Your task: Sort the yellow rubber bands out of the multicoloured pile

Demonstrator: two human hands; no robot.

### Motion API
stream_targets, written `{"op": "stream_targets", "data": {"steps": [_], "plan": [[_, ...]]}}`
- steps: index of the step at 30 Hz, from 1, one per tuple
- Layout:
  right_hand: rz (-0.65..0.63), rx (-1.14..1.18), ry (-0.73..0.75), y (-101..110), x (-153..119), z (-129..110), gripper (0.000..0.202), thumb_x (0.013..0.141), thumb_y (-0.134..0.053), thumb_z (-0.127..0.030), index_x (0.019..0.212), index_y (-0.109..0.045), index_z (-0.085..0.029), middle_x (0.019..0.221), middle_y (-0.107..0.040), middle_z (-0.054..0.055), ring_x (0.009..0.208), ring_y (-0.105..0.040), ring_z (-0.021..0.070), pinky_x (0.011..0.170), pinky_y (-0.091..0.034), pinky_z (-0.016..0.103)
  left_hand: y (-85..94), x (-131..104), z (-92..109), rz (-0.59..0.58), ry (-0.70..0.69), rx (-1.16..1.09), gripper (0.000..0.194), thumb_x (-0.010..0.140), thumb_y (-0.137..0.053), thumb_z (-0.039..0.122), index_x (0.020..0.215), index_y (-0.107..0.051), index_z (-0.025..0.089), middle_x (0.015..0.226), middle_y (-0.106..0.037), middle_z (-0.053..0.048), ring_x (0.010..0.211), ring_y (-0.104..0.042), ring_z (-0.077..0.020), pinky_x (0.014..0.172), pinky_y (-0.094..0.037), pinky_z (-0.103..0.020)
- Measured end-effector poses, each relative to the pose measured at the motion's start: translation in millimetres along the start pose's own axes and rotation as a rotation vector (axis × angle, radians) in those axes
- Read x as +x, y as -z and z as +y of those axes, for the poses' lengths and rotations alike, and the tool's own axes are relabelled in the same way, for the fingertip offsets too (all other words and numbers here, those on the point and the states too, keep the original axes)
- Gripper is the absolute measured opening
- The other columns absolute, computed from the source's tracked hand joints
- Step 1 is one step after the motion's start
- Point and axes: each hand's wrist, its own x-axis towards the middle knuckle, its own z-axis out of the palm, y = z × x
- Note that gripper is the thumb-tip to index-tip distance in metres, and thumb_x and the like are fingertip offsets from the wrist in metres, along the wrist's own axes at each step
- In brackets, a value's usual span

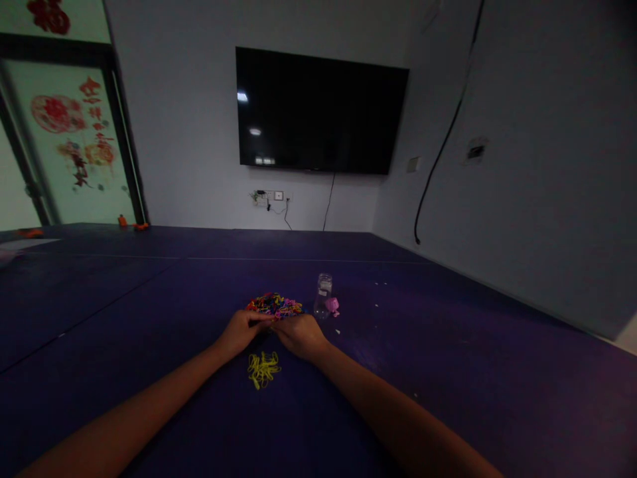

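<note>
A heap of multicoloured rubber bands (271, 304) lies on the dark purple surface. At its near edge my left hand (243, 332) and my right hand (302, 335) meet, fingertips together. The left thumb and forefinger look pinched; the right fingers are curled inward. Whatever lies between the fingertips is too small and dark to make out. Closer to me, between my forearms, rests a small separate pile of yellow rubber bands (263, 369). Just beyond my right hand stands a clear bottle (323, 295), upright with its mouth uncovered. A pink object (332, 305), perhaps its cap, sits against the bottle's right side.
Small white scraps (338, 331) are scattered on the purple surface (199, 285) to the right. A wall-mounted television (318, 113) hangs at the back, above sockets and cables. A black cable (438, 159) dangles along the right wall. A glass door (74, 143) stands at the left.
</note>
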Motion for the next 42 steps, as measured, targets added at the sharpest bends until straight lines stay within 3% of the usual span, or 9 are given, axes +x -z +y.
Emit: {"op": "stream_targets", "data": {"steps": [8, 12, 20, 24, 28, 32, 37, 42], "plan": [[-0.041, -0.066, 0.004, 0, 0, -4, 0.031, 0.092, -0.036, -0.027, 0.090, -0.066, -0.020, 0.080, -0.069, 0.005, 0.069, -0.062, 0.0130, 0.061, -0.038, 0.020, -1.2, 2, -8, 0.012, 0.017, -0.018, 0.024, 0.074, -0.062, 0.033, 0.089, -0.073, 0.018, 0.087, -0.074, -0.006, 0.080, -0.068, -0.0220, 0.076, -0.052, -0.035], [-0.031, -0.043, 0.006, 2, 0, -7, 0.030, 0.092, -0.037, -0.028, 0.096, -0.065, -0.021, 0.084, -0.070, 0.004, 0.073, -0.063, 0.0133, 0.063, -0.037, 0.020, -0.1, 0, -7, 0.037, -0.006, -0.023, 0.025, 0.074, -0.061, 0.034, 0.086, -0.073, 0.017, 0.086, -0.074, -0.007, 0.079, -0.068, -0.0220, 0.074, -0.052, -0.033], [0.094, 0.003, -0.454, 8, 0, 0, 0.027, 0.091, -0.039, -0.032, 0.094, -0.064, -0.022, 0.085, -0.070, 0.002, 0.075, -0.065, 0.0145, 0.058, -0.035, 0.020, 5.2, -22, 26, -0.007, -0.003, 0.108, 0.019, 0.073, -0.059, 0.029, 0.081, -0.074, 0.020, 0.076, -0.074, -0.004, 0.069, -0.067, -0.0174, 0.066, -0.051, -0.027], [0.027, -0.007, -0.492, 10, 2, -2, 0.028, 0.091, -0.039, -0.033, 0.090, -0.065, -0.022, 0.086, -0.070, 0.003, 0.074, -0.065, 0.0150, 0.058, -0.035, 0.020, 4.8, -49, 42, -0.026, -0.062, 0.202, 0.017, 0.075, -0.059, 0.028, 0.081, -0.074, 0.022, 0.075, -0.073, -0.003, 0.068, -0.065, -0.0152, 0.065, -0.050, -0.025], [-0.001, -0.013, -0.518, 12, 1, -4, 0.029, 0.091, -0.039, -0.034, 0.091, -0.065, -0.022, 0.085, -0.070, 0.004, 0.075, -0.065, 0.0160, 0.058, -0.035, 0.021, 1.7, -67, 43, -0.064, -0.138, 0.209, 0.018, 0.077, -0.058, 0.028, 0.082, -0.074, 0.022, 0.075, -0.071, -0.004, 0.069, -0.064, -0.0149, 0.065, -0.050, -0.025], [0.019, 0.019, -0.607, 10, -3, 0, 0.028, 0.090, -0.040, -0.033, 0.094, -0.066, -0.023, 0.083, -0.070, 0.003, 0.074, -0.064, 0.0160, 0.059, -0.036, 0.021, 2.0, -70, 41, -0.083, -0.157, 0.176, 0.020, 0.080, -0.054, 0.025, 0.089, -0.073, 0.024, 0.080, -0.071, -0.004, 0.073, -0.064, -0.0148, 0.068, -0.050, -0.025], [0.083, 0.140, -0.691, 4, -7, 10, 0.033, 0.090, -0.038, -0.024, 0.115, -0.059, -0.024, 0.093, -0.070, 0.002, 0.078, -0.065, 0.0151, 0.063, -0.040, 0.021, 3.9, -73, 41, 0.028, -0.149, 0.140, 0.025, 0.083, -0.048, 0.021, 0.090, -0.072, 0.024, 0.082, -0.071, -0.003, 0.073, -0.064, -0.0146, 0.067, -0.051, -0.025], [-0.021, 0.044, -0.795, 8, -9, 11, 0.038, 0.088, -0.039, -0.024, 0.122, -0.055, -0.024, 0.095, -0.070, 0.006, 0.084, -0.064, 0.0189, 0.066, -0.042, 0.024, 1.2, -76, 43, 0.066, -0.230, 0.143, 0.027, 0.082, -0.047, 0.017, 0.090, -0.072, 0.023, 0.081, -0.071, -0.003, 0.073, -0.064, -0.0138, 0.066, -0.052, -0.024]]}}
